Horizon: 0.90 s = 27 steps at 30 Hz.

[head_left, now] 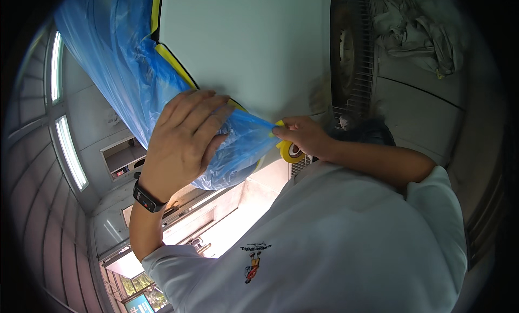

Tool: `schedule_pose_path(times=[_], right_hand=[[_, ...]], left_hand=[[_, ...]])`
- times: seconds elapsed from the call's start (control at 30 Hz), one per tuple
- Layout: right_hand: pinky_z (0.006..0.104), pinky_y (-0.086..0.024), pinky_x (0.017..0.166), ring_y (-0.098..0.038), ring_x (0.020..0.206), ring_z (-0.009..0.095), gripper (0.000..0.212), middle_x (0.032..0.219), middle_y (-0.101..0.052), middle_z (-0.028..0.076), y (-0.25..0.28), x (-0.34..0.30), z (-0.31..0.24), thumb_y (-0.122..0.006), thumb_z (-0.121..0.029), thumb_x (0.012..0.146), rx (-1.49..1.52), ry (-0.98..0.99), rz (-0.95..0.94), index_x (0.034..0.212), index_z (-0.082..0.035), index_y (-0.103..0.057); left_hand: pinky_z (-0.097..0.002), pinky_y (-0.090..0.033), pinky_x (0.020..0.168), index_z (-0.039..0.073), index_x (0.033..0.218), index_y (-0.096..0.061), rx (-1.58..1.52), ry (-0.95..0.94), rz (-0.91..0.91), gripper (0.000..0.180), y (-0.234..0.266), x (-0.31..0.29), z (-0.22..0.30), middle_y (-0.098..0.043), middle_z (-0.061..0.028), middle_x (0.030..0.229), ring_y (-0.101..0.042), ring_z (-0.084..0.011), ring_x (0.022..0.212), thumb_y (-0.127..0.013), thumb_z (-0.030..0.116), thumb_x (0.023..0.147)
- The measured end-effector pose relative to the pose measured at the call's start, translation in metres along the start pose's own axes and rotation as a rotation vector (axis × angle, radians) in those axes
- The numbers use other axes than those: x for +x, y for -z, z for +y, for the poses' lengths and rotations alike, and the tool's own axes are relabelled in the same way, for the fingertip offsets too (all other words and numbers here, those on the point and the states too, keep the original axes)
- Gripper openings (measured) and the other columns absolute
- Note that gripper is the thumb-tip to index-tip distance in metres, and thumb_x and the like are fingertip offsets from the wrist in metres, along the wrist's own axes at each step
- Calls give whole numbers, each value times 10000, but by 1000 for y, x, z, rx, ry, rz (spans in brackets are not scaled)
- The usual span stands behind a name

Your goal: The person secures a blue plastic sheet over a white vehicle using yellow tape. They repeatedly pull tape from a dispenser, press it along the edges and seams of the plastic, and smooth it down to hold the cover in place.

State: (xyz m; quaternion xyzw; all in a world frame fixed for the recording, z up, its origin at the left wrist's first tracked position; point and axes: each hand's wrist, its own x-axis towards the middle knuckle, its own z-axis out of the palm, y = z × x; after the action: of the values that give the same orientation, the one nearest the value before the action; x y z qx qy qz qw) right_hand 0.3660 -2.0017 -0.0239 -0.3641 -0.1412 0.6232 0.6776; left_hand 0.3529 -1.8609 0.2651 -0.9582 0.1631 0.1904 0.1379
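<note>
Translucent blue masking film (108, 48) drapes over the left part of a pale vehicle body (243, 42), its border held along a dark seam by yellow masking tape (175, 65). My left hand (189, 132) lies over the film and the taped seam, fingers stretched out and side by side. To its right, my right hand (305, 135) pinches yellow tape at the gathered corner of the film, pulling that corner taut. A roll of yellow masking tape (292, 151) hangs just below those fingers. The left palm's contact with the film is hidden.
A dark wheel (345, 48) stands right of the body panel, beside a floor grate (365, 59). Crumpled grey cloth or sheeting (416, 34) lies at the upper right. Bright tube lights (70, 151) line the wall at left.
</note>
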Motion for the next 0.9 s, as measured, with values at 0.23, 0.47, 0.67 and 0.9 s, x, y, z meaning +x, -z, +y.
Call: schedule_pose_path(times=[0.23, 0.47, 0.67, 0.9], right_hand=[[297, -552, 732, -669, 832, 103, 291, 914, -693, 50, -6, -7, -1, -708, -294, 1027, 27, 152, 219, 1046, -4, -703], [322, -561, 654, -683, 738, 133, 283, 947, -738, 90, -17, -32, -15, -791, -246, 960, -233, 218, 254, 954, -7, -640], [389, -573, 771, -716, 857, 283, 383, 1008, -717, 149, -68, -21, -30, -882, -248, 848, -319, 692, 209, 1072, -15, -677], [311, -591, 765, -742, 857, 201, 402, 973, -735, 120, -88, 7, -46, -887, -145, 867, -225, 692, 122, 1172, -13, -661]], left_hand=[[-429, -419, 1197, 93, 1131, -809, 70, -151, -165, 299, -7, 14, -1, -724, -29, 961, -665, -220, 1054, -770, 266, 890], [-503, -461, 1121, 58, 928, -808, -37, -89, -53, 180, 20, 8, -26, -693, -79, 954, -655, -306, 1019, -836, 217, 847], [-523, -442, 1141, 38, 880, -769, -107, -7, -34, 155, 24, 6, -18, -738, -96, 1095, -648, -341, 1161, -835, 175, 852], [-510, -413, 1170, 52, 1095, -736, -206, 39, -180, 299, 30, 4, -11, -763, -95, 1134, -701, -308, 1130, -829, 252, 893]])
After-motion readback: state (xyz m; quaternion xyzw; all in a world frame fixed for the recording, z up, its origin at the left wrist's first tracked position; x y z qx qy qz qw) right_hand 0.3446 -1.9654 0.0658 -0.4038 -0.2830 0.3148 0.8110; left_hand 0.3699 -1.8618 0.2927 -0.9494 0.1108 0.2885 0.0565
